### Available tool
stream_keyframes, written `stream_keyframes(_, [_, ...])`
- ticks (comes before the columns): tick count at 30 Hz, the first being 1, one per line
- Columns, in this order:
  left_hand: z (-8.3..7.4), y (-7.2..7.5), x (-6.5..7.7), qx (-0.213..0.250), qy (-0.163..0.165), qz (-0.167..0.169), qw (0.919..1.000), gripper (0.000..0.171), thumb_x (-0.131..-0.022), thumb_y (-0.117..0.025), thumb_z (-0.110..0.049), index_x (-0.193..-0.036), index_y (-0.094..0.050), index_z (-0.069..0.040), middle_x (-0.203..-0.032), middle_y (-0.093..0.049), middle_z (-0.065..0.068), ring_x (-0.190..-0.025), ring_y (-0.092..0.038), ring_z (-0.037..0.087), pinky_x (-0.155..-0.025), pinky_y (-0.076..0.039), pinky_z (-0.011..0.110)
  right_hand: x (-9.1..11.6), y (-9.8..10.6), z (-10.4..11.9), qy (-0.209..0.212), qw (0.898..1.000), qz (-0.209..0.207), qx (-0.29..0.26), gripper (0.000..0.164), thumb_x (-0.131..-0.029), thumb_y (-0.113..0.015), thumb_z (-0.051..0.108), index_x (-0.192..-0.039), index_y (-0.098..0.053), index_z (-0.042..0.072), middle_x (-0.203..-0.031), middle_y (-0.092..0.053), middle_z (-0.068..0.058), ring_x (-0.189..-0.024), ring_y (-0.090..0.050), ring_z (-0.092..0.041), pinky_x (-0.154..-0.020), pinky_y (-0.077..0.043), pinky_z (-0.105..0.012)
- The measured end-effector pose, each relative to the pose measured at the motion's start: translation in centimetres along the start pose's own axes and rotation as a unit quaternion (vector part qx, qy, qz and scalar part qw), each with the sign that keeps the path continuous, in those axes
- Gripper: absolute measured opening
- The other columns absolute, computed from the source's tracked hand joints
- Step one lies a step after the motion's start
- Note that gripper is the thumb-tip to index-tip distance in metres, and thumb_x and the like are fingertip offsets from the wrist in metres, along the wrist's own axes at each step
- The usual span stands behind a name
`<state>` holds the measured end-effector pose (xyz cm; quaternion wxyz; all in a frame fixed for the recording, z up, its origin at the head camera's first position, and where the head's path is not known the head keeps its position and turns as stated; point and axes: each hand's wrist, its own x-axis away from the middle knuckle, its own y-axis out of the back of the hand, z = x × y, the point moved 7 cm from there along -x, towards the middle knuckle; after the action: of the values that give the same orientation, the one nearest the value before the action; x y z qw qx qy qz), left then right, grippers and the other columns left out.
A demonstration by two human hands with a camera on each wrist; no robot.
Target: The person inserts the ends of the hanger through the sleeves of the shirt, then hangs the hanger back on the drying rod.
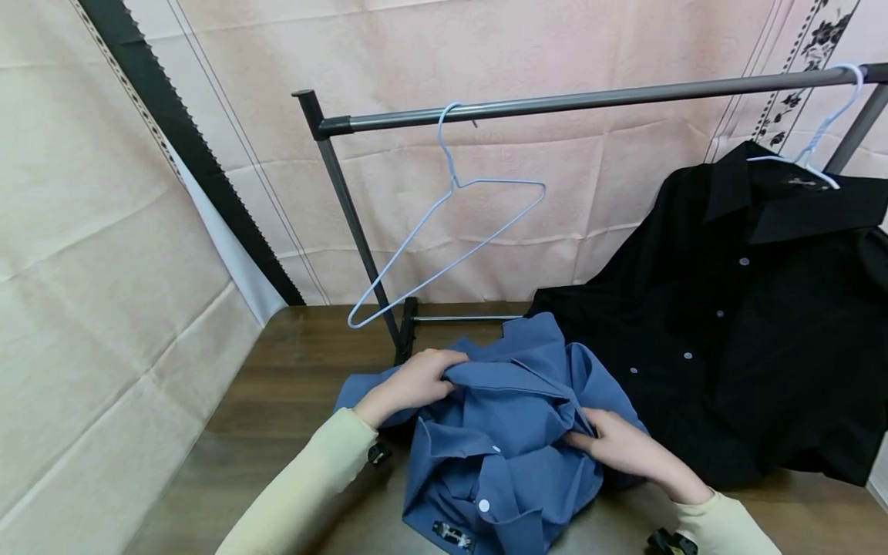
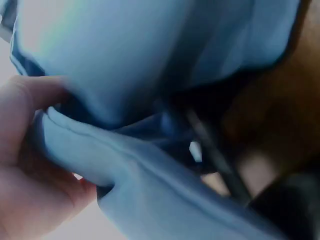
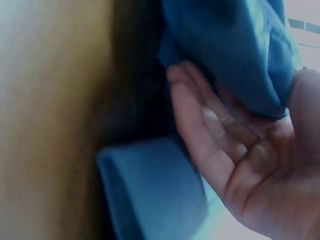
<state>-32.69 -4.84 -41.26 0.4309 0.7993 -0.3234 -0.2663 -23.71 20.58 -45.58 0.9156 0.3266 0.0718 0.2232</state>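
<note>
A crumpled blue shirt (image 1: 513, 432) with white buttons lies bunched on the wooden table. My left hand (image 1: 419, 381) grips a fold on its upper left side; in the left wrist view, cloth passes between the thumb and fingers of this hand (image 2: 35, 165). On the shirt's right side, my right hand (image 1: 617, 443) holds the cloth. The right wrist view shows blue fabric between the thumb and the gently bent fingers of that hand (image 3: 235, 155). A light blue hanger (image 1: 454, 185) hangs bare on the rail above the shirt.
A dark metal rack (image 1: 590, 96) stands at the back of the table (image 1: 236, 455). On its right hangs a black shirt (image 1: 735, 331) on a second light blue hanger (image 1: 825, 127), its lower part spreading beside the blue shirt. Pale patterned cloth (image 1: 416, 46) covers the wall behind.
</note>
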Motion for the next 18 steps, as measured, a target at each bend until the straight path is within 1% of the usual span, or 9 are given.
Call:
stream_keyframes(2, [-0.2,1.7,0.7,0.008,0.003,-0.037,0.9993,0.031,-0.086,-0.063,0.005,-0.107,-0.067,-0.018,-0.093,-0.064,-0.007,-0.076,-0.056,0.011,-0.069,-0.046,0.029,0.0,1.5,0.1,-0.009,0.999,-0.05,-0.007,0.008,-0.101,-0.061,0.018,-0.102,-0.063,0.01,-0.084,-0.056,0.001,-0.074,-0.055,-0.009,-0.065,-0.044,-0.028])
stream_keyframes(4, [-0.4,3.5,1.4,0.019,0.01,-0.075,0.997,0.038,-0.083,-0.061,0.007,-0.112,-0.068,-0.017,-0.098,-0.066,-0.006,-0.078,-0.056,0.013,-0.071,-0.047,0.031,0.0,3.3,0.3,-0.022,0.994,-0.109,-0.021,0.009,-0.102,-0.06,0.015,-0.109,-0.063,0.009,-0.084,-0.057,-0.003,-0.066,-0.052,-0.011,-0.059,-0.044,-0.029])
stream_keyframes(5, [-0.6,4.4,1.7,0.028,0.012,-0.092,0.9953,0.041,-0.082,-0.06,0.008,-0.114,-0.068,-0.016,-0.102,-0.067,-0.005,-0.08,-0.057,0.013,-0.072,-0.048,0.032,0.0,4.3,0.4,-0.026,0.989,-0.139,-0.036,0.013,-0.103,-0.059,0.015,-0.113,-0.063,0.008,-0.085,-0.059,-0.005,-0.062,-0.05,-0.011,-0.055,-0.043,-0.029])
stream_keyframes(7, [-1.1,5.9,2.3,0.033,0.007,-0.126,0.9915,0.042,-0.081,-0.059,0.009,-0.114,-0.069,-0.014,-0.105,-0.069,-0.003,-0.084,-0.058,0.014,-0.075,-0.049,0.033,0.0,6.2,0.9,-0.031,0.979,-0.192,-0.064,0.017,-0.104,-0.056,0.014,-0.117,-0.062,0.006,-0.074,-0.054,-0.004,-0.051,-0.041,-0.011,-0.048,-0.038,-0.031])
stream_keyframes(10, [-2.3,7.3,2.9,0.047,-0.001,-0.16,0.9861,0.044,-0.081,-0.057,0.011,-0.114,-0.068,-0.014,-0.11,-0.069,-0.002,-0.088,-0.059,0.015,-0.078,-0.048,0.034,-0.2,8.8,2.1,-0.016,0.964,-0.246,-0.096,0.024,-0.107,-0.052,0.017,-0.126,-0.06,0.005,-0.073,-0.056,0.002,-0.053,-0.041,-0.01,-0.051,-0.038,-0.031])
stream_keyframes(11, [-2.8,7.6,3.0,0.05,-0.008,-0.171,0.984,0.043,-0.081,-0.057,0.012,-0.114,-0.068,-0.015,-0.111,-0.069,-0.001,-0.088,-0.06,0.015,-0.079,-0.048,0.034,-0.2,9.7,2.7,-0.003,0.959,-0.262,-0.103,0.024,-0.107,-0.051,0.017,-0.126,-0.06,0.006,-0.075,-0.058,0.005,-0.056,-0.045,-0.009,-0.054,-0.041,-0.029])
stream_keyframes(14, [-4.7,8.1,3.3,0.06,-0.029,-0.196,0.9784,0.042,-0.083,-0.055,0.012,-0.114,-0.067,-0.015,-0.112,-0.068,-0.001,-0.089,-0.059,0.014,-0.08,-0.048,0.034,-0.3,12.4,4.7,0.045,0.935,-0.318,-0.148,0.023,-0.106,-0.052,0.014,-0.124,-0.063,0.006,-0.092,-0.067,0.01,-0.08,-0.059,-0.008,-0.07,-0.047,-0.023])
stream_keyframes(17, [-7.0,8.9,3.8,0.066,-0.058,-0.227,0.9699,0.041,-0.085,-0.054,0.013,-0.114,-0.066,-0.013,-0.114,-0.068,0.001,-0.093,-0.061,0.013,-0.082,-0.05,0.033,0.1,15.2,7.2,0.089,0.903,-0.389,-0.157,0.022,-0.103,-0.055,0.006,-0.12,-0.069,0.005,-0.103,-0.071,0.012,-0.09,-0.062,-0.004,-0.076,-0.047,-0.017])
stream_keyframes(18, [-7.8,9.3,4.0,0.068,-0.067,-0.239,0.9663,0.042,-0.084,-0.054,0.013,-0.115,-0.066,-0.012,-0.114,-0.069,0.001,-0.093,-0.061,0.013,-0.083,-0.05,0.033,0.4,16.2,8.1,0.103,0.892,-0.411,-0.157,0.023,-0.101,-0.056,0.003,-0.119,-0.07,0.003,-0.102,-0.071,0.011,-0.089,-0.062,-0.005,-0.076,-0.046,-0.016])
